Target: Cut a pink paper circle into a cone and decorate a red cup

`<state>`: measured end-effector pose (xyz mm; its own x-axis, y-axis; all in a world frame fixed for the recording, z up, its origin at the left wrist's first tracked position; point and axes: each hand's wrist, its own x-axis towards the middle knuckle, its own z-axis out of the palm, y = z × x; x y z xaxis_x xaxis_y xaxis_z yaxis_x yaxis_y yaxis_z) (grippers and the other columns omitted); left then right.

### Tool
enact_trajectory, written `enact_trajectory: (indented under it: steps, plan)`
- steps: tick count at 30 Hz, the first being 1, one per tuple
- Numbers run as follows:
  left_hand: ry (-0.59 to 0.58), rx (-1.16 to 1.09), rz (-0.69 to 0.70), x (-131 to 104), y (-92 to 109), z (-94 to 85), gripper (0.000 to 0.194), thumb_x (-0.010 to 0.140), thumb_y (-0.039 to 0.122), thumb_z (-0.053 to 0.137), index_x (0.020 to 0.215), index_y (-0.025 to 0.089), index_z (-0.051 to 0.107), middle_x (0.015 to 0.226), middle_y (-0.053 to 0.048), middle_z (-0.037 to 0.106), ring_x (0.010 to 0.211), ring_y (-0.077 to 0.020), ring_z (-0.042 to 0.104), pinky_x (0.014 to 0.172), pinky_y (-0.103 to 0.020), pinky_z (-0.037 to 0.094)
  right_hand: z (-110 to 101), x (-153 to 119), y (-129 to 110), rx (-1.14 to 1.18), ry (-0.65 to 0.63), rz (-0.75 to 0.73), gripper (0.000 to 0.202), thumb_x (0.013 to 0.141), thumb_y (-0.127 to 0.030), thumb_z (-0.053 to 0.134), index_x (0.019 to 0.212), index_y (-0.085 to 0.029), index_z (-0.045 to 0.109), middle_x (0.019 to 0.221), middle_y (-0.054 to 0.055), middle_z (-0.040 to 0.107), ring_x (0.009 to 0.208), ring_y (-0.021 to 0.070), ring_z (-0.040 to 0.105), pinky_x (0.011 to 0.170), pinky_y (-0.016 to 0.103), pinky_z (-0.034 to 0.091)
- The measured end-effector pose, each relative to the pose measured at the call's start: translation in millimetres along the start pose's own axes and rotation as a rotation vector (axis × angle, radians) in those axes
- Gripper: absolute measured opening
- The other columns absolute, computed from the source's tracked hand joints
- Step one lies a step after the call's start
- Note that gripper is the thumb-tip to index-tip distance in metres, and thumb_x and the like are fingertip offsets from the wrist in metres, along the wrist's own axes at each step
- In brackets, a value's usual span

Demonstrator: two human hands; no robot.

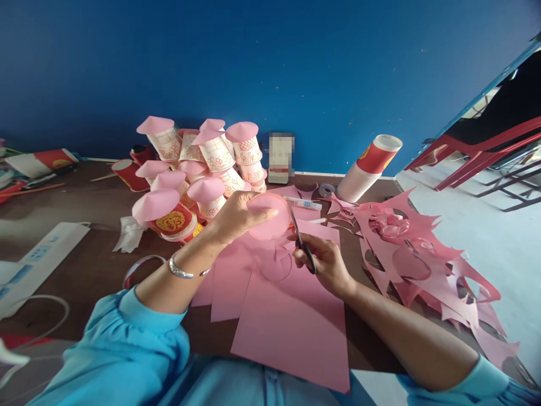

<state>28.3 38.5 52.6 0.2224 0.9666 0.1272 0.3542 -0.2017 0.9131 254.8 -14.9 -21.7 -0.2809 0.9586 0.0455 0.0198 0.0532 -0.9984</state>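
Observation:
A round pink paper disc with a darker outline round its edge is pinched in my left hand, thumb on top. My right hand is closed on dark-handled scissors. The scissor blades lie along the disc's right edge. Beneath both hands, several pink paper sheets overlap on the brown table. A circle outline shows on the paper just below the disc.
Decorated paper cups with pink cone tops crowd the back left. A cup stack leans at the back right, beside a tape roll. Pink scraps spread along the right. A power strip lies at left; a phone leans on the wall.

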Motion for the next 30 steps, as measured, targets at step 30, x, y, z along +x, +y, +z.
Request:
enact_trajectory:
  steps: [30]
  plan:
    - [-0.048, -0.119, -0.073, -7, 3, 25.3, 0.023, 0.081, 0.038, 0.074, 0.09, 0.017, 0.078, 0.092, -0.003, 0.079, 0.087, -0.0201, 0.069, 0.079, -0.03, 0.055, 3, 6, -1, 0.221, 0.025, 0.043, 0.052, 0.07, -0.057, 0.091, 0.099, -0.02, 0.069, 0.078, -0.001, 0.062, 0.069, 0.013, 0.055, 0.06, 0.026, 0.046]
